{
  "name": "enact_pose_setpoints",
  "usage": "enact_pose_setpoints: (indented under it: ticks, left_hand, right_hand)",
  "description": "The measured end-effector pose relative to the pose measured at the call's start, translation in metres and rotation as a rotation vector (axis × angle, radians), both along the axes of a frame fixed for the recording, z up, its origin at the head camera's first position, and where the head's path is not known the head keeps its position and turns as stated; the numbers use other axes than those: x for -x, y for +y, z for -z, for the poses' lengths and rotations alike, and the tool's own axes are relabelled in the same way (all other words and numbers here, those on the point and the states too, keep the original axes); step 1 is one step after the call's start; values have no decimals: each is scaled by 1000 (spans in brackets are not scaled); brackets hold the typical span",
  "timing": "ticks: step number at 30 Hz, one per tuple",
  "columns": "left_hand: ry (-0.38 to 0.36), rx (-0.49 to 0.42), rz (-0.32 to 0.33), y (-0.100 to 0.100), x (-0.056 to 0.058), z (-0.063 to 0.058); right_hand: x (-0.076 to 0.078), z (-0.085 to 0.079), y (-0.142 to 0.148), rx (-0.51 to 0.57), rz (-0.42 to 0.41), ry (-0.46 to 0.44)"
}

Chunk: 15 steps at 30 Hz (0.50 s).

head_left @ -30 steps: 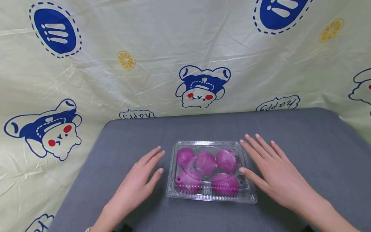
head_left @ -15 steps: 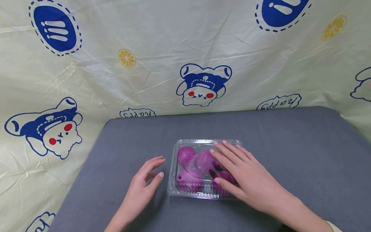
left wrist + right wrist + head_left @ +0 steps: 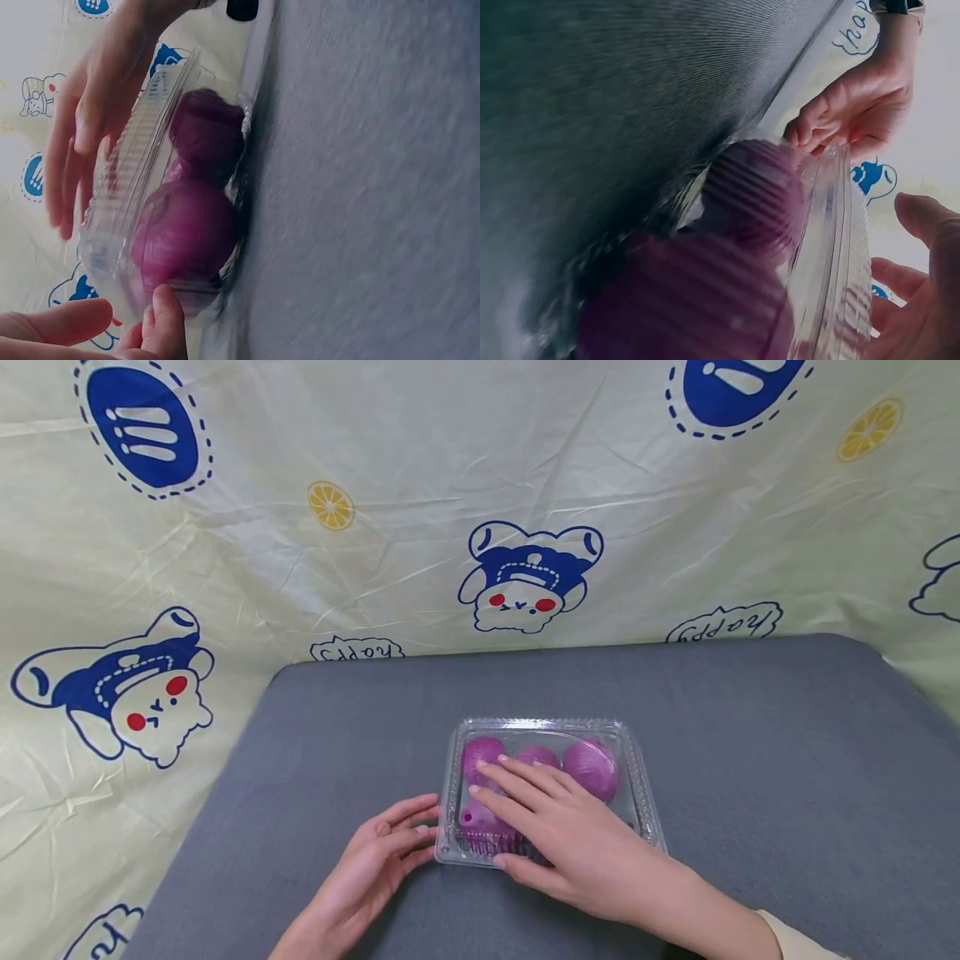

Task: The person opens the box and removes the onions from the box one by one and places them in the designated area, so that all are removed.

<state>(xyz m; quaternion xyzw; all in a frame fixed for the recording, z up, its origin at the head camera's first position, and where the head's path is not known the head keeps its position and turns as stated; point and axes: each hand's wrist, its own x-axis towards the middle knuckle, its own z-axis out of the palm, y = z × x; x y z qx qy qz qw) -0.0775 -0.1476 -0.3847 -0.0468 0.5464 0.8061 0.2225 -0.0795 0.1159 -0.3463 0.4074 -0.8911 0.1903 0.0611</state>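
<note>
A clear plastic clamshell box [image 3: 647, 789] lies on the grey table, its lid down. Through the plastic show several round purple things [image 3: 590, 770] that look like red onions. At the box's left edge, my left hand [image 3: 371, 860] reaches in with its fingertips right at the rim; in the left wrist view a fingertip [image 3: 166, 311] overlaps the box's corner. My right hand [image 3: 581, 843] is over the lid, palm down with the fingers spread, hiding the front right of the box. In the right wrist view its thumb stands apart from the lid's side [image 3: 847, 285].
A grey cloth covers the table [image 3: 765, 760]. Behind it and to the left hangs a pale curtain [image 3: 390, 435] printed with blue cartoon animals and orange slices.
My right hand has swept left from beside the box to over its lid. The left hand has turned palm inward and come up to the left edge. The box stays in place.
</note>
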Motion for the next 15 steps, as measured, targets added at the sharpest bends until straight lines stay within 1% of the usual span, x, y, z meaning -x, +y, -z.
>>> enact_pose_setpoints:
  ticks: [3,6,9,15]
  left_hand:
    - [-67,-81,39,0,-2,3]
    - [-107,-140,65,0,-3,5]
    - [-126,-176,73,0,-3,6]
    - [-134,-237,83,-2,-5,7]
  right_hand:
    - [3,1,-8,3,-34,10]
    - [7,1,-16,-1,-64,-6]
    - [11,0,-23,-1,-108,-21]
    - [23,0,-34,-25,-187,-11]
